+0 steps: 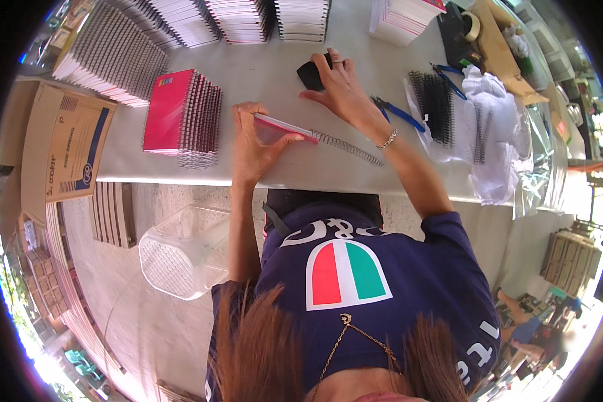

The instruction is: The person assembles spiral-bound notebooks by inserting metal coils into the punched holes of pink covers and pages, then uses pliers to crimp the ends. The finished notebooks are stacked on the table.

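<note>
My left hand (253,144) grips a thin pink-edged notebook (285,126) by its end, tilted above the table. A loose metal spiral wire (348,147) runs out from the notebook's right end, past its edge. Further back, my right hand (342,87) has its fingers over a small black block-like object (309,76), thumb at its near side; what the object is I cannot make out. To the left stands a stack of red spiral notebooks (169,114), coils facing right. Blue-handled pliers (400,115) lie right of my right wrist.
Tall notebook stacks (117,57) line the table's far side. At right, a bundle of black spiral wires (433,107) lies beside crumpled white plastic (492,107) and a second blue-handled tool (449,79). A cardboard box (63,144) stands left; a clear plastic bin (174,261) is below the table edge.
</note>
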### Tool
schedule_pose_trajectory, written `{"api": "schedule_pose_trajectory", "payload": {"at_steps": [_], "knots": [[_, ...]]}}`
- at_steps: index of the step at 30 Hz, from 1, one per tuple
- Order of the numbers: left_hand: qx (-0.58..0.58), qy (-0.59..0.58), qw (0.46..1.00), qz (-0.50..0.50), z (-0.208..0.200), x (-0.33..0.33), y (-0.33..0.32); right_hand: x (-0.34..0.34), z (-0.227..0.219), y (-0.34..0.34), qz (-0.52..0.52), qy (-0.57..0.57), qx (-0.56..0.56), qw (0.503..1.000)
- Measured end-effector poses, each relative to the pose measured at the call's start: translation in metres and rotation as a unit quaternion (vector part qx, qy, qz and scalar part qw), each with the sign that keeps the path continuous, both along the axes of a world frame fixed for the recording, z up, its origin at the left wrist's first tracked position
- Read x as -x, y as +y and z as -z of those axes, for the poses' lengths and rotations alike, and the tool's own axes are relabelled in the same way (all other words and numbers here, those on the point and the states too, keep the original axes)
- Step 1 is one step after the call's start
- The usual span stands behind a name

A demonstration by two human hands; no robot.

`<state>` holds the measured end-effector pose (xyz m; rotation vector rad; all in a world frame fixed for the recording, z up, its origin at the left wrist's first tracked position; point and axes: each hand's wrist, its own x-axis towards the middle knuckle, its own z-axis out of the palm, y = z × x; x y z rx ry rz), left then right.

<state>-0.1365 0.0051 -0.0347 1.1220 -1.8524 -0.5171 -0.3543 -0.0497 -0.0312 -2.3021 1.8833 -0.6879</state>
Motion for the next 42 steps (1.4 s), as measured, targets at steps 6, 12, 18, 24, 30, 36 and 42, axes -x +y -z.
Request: {"api": "schedule_pose_trajectory", "payload": {"at_steps": [6,12,18,24,30,36,42], "knots": [[0.004,0.023,1.000,-0.010,0.012,0.002,0.000,0.045,-0.020,0.020,-0.278,-0.616,-0.355,0.646],[0.012,0.027,1.000,-0.001,0.013,0.004,-0.003,0.045,-0.045,0.049,-0.186,-0.400,-0.321,0.838],[-0.008,0.041,0.999,0.000,0.011,0.006,-0.004,0.048,-0.061,0.057,-0.237,-0.470,-0.366,0.767],[-0.022,0.040,0.999,-0.002,0.008,0.006,-0.004,0.045,-0.063,0.062,-0.287,-0.522,-0.359,0.718],[-0.031,0.055,0.998,0.021,0.014,0.000,-0.001,0.022,-0.079,0.058,-0.158,-0.399,-0.391,0.814],[-0.054,0.134,0.989,0.044,0.023,-0.002,-0.004,0.011,-0.056,0.055,-0.194,-0.263,-0.106,0.939],[-0.160,0.295,0.936,0.108,0.025,-0.002,-0.005,0.026,-0.045,0.047,-0.098,-0.400,-0.282,0.867]]}}
